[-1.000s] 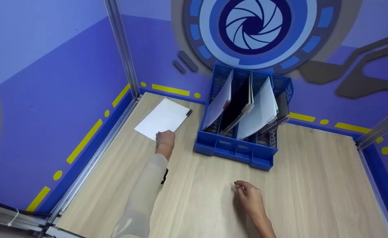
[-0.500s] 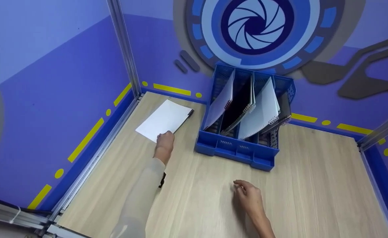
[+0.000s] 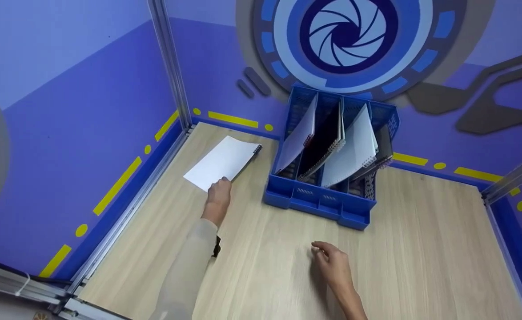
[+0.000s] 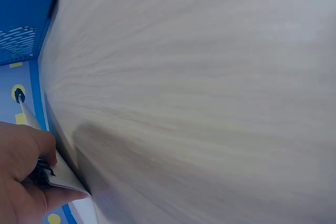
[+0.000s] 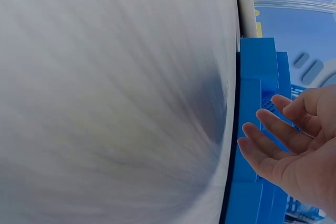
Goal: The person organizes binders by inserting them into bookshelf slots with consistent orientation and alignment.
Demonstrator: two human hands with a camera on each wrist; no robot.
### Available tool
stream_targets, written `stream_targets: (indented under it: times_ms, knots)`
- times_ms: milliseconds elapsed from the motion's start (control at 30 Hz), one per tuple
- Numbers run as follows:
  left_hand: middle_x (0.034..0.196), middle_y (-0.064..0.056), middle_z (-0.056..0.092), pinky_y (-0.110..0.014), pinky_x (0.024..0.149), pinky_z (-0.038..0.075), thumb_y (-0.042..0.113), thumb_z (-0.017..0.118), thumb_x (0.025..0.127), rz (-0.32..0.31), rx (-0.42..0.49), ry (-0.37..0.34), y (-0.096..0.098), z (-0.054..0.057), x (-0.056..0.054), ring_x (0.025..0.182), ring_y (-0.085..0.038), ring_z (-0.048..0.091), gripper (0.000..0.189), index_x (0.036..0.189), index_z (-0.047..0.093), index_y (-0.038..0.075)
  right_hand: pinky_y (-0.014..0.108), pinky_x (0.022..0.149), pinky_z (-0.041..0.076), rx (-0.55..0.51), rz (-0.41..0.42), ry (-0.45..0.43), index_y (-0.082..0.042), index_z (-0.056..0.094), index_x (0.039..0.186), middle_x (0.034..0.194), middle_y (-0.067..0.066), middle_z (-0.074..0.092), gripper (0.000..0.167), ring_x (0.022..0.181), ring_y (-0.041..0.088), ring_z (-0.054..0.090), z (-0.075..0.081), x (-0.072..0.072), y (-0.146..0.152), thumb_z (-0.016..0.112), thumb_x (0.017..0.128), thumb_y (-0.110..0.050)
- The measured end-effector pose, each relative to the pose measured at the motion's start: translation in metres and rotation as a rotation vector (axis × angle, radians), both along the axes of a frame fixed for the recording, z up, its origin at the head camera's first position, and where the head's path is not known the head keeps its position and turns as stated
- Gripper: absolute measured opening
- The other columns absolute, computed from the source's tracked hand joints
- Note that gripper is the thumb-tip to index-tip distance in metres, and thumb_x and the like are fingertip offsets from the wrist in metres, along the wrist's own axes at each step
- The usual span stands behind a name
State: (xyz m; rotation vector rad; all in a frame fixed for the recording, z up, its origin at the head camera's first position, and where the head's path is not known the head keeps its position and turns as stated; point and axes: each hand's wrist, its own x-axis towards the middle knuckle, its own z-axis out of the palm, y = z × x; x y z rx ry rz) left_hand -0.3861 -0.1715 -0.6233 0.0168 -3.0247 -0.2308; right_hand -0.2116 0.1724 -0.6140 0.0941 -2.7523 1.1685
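Note:
A white spiral-bound notebook (image 3: 223, 158) lies at the back left of the table, its right side raised a little. My left hand (image 3: 218, 194) pinches the notebook's near corner between thumb and fingers. In the left wrist view, black binding coils (image 4: 41, 173) show between the fingers of the left hand (image 4: 26, 174). My right hand (image 3: 335, 263) hovers over the table in front of the blue rack, holding nothing. Its fingers are loosely bent in the right wrist view, where the right hand (image 5: 302, 145) overlaps the rack.
A blue divided file rack (image 3: 319, 206) stands at the back centre. Several spiral notebooks (image 3: 352, 149) lean upright in its compartments. Purple-blue wall panels (image 3: 216, 75) border the wooden table (image 3: 430, 249) at the back and on both sides.
My left hand has drawn back slightly toward me, and the notebook's right side has lifted and bowed. The right hand has barely moved.

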Motion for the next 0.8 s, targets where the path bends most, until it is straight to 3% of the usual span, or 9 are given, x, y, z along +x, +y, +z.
stream_targets:
  times_ms: [267, 533, 800]
  knots:
    - [0.08, -0.022, 0.069, -0.037, 0.057, 0.057, -0.008, 0.053, 0.098, 0.024, 0.112, 0.036, -0.001, 0.0, 0.009, 0.07, -0.023, 0.068, 0.012, 0.098, 0.064, -0.011, 0.042, 0.093, 0.055, -0.018, 0.006, 0.002, -0.003, 0.076, 0.108, 0.11, 0.013, 0.075, 0.024, 0.109, 0.03, 0.07, 0.001, 0.0, -0.001, 0.059, 0.092, 0.005]
    - [0.078, -0.023, 0.068, -0.039, 0.055, 0.057, -0.006, 0.055, 0.097, 0.04, 0.177, 0.061, -0.003, 0.002, 0.017, 0.068, -0.024, 0.067, 0.011, 0.096, 0.064, -0.012, 0.042, 0.093, 0.055, -0.049, 0.026, -0.012, -0.003, 0.075, 0.11, 0.111, 0.011, 0.075, 0.025, 0.11, 0.029, 0.07, 0.006, -0.001, -0.006, 0.058, 0.094, 0.004]
    - [0.078, -0.02, 0.068, -0.028, 0.049, 0.052, -0.004, 0.056, 0.099, 0.064, 0.211, -0.004, -0.002, 0.001, 0.025, 0.062, -0.015, 0.059, 0.01, 0.102, 0.062, -0.011, 0.043, 0.093, 0.055, -0.078, 0.038, 0.012, -0.006, 0.076, 0.11, 0.112, 0.009, 0.075, 0.027, 0.11, 0.028, 0.07, 0.009, -0.004, -0.014, 0.057, 0.094, 0.004]
